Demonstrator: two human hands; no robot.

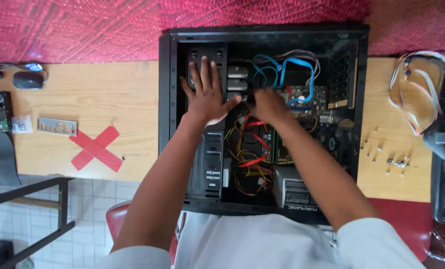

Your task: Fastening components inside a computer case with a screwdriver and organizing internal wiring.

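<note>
An open black computer case [262, 119] lies on a wooden worktop [93, 94] against a red cloth [73, 27]. The left hand [207, 92] rests spread flat on the drive bay; the right hand [268, 104] is closed among blue cables [287, 69]. A red tape cross [97, 148] sits left, loose screws [389, 157] right.

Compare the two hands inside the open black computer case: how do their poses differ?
The left hand lies flat with its fingers spread, palm down on the black drive bay. The right hand is curled, its fingers hidden among the cables beside the blue flat cable; whether it grips anything cannot be told. The left is at the case's side, the right nearer the middle. Both are bare and inside the open black computer case.
</note>
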